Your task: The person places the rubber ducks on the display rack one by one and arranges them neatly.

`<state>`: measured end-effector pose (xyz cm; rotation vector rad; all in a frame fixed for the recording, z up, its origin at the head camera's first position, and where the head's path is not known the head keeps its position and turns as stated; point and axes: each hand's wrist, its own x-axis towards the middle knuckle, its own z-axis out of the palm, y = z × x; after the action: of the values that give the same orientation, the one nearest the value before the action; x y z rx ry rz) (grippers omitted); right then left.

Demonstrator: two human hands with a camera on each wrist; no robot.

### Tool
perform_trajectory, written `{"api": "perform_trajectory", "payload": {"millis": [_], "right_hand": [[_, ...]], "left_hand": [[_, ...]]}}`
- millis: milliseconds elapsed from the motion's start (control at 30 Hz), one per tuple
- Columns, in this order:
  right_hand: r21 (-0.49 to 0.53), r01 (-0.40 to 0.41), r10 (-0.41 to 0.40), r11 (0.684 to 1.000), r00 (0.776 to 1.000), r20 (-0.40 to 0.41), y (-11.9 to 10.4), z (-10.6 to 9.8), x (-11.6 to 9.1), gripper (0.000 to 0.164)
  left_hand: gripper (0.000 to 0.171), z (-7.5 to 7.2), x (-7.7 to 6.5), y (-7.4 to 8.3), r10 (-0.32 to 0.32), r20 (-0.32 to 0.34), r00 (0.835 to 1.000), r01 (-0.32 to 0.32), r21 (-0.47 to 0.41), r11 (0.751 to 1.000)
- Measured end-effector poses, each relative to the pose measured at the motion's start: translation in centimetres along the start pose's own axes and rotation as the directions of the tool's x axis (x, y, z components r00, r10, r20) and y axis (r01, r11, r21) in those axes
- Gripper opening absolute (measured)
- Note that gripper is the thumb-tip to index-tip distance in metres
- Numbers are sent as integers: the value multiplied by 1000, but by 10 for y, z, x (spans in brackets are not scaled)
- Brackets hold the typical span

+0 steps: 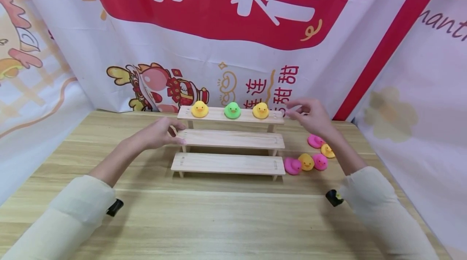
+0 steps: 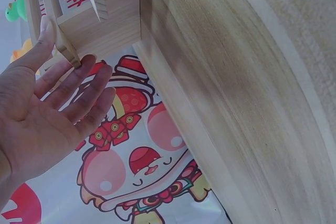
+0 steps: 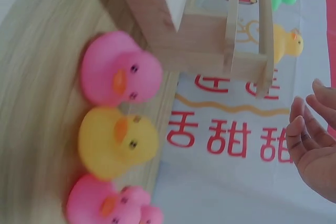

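Observation:
A three-tier wooden display stand (image 1: pixel 228 163) stands on the table. On its top tier sit a yellow duck (image 1: pixel 199 109), a green duck (image 1: pixel 232 110) and another yellow duck (image 1: pixel 260 111). My left hand (image 1: pixel 163 132) pinches the left end of the middle tier, thumb on one face and index finger on the other; its remaining fingers spread loosely in the left wrist view. My right hand (image 1: pixel 310 116) hovers just off the right end of the top tier, fingers slightly bent, holding nothing. The right wrist view shows this hand (image 3: pixel 317 148) apart from the stand.
Right of the stand lie several pink and yellow ducks, among them a pink duck (image 1: pixel 293 166) close to the lowest tier and a yellow duck (image 1: pixel 306 162) beside it. A printed cloth (image 1: pixel 219 55) hangs behind the wooden table (image 1: pixel 226 219).

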<state>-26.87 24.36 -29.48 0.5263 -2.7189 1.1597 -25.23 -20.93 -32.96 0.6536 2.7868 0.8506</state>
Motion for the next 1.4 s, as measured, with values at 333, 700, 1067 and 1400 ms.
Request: {"api": "perform_trajectory", "payload": {"millis": [333, 700, 1067, 1400], "right_hand": [[-92, -146, 148, 985, 989, 8, 34, -18, -19, 32], [-219, -143, 163, 965, 984, 73, 83, -23, -27, 30], [-254, -194, 232, 948, 964, 132, 110, -26, -24, 32], [-257, -155, 209, 954, 958, 199, 124, -25, -25, 29]], "left_hand": [[49, 0, -1, 0, 2, -5, 1000, -2, 1, 1000], [47, -1, -2, -3, 7, -17, 1000, -7, -2, 1000], [46, 1, 0, -5, 39, -23, 999, -39, 0, 999], [47, 2, 0, -5, 42, -25, 999, -43, -19, 999]]}}
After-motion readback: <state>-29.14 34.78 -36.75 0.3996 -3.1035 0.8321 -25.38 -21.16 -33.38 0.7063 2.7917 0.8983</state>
